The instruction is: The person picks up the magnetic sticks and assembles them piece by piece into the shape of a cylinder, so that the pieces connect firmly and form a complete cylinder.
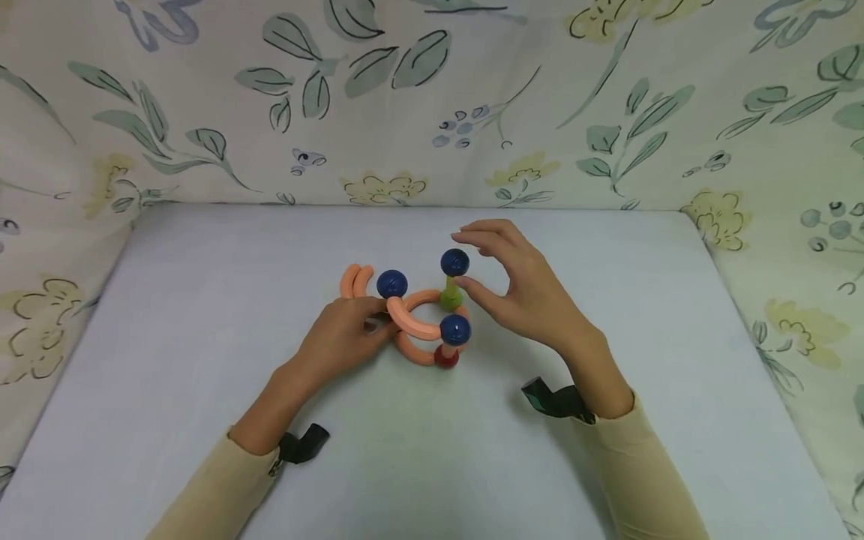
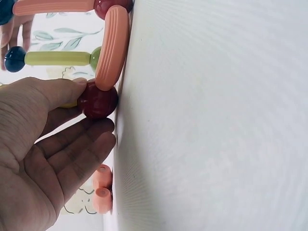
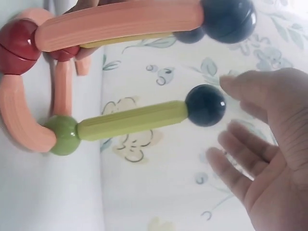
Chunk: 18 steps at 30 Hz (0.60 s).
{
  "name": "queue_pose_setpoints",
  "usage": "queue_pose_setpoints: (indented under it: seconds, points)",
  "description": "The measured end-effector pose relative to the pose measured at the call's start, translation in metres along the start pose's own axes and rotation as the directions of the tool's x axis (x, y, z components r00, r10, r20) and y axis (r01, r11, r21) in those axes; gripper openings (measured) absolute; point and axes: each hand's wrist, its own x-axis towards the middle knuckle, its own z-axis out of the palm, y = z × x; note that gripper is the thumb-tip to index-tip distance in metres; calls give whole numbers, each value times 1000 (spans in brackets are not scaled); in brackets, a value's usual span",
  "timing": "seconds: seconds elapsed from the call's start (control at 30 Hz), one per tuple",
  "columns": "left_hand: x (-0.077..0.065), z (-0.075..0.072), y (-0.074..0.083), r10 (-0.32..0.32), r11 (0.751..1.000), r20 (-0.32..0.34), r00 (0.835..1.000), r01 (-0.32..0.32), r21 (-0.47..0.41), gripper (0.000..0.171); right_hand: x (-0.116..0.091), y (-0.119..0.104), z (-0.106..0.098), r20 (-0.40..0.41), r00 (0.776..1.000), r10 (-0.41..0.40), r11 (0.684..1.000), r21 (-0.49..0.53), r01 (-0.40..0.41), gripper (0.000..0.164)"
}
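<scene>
A magnetic stick-and-ball construction stands on the white table, its base a ring of curved orange rods (image 1: pixel 413 351) joined by red and green balls. My left hand (image 1: pixel 346 330) pinches a red base ball (image 2: pixel 98 99) between thumb and fingers. From the green ball (image 3: pixel 65 134) rises a yellow-green rod (image 3: pixel 132 120) topped by a blue ball (image 3: pixel 206 105). Around that blue ball, fingers spread and apart from it, is my right hand (image 1: pixel 523 289). Another blue ball (image 1: pixel 455 329) tops an orange upright, with a curved orange rod (image 1: pixel 415 322) attached. A third blue ball (image 1: pixel 391 283) stands above my left hand.
Two loose curved orange rods (image 1: pixel 356 280) lie side by side on the table (image 1: pixel 223 300), just beyond my left hand. A floral cloth (image 1: pixel 405 135) hangs behind the table's back edge and shows along both sides.
</scene>
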Motion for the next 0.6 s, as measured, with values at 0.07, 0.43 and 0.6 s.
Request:
queue_pose_setpoints:
  seconds: [0.07, 0.43, 0.6]
  points:
    - [0, 0, 0, 3, 1000, 3, 1000, -3, -7, 22, -4, -5, -2, -48, 999, -3, 1000, -13, 3, 51]
    - [-2, -2, -3, -5, 1000, -10, 1000, 5, -1, 22, -54, -17, 18, -175, 976, 128, 974, 208, -91, 31]
    - [0, 1, -2, 4, 1000, -9, 1000, -4, -18, 22, -77, -12, 33, 39, 981, 190, 969, 153, -194, 48]
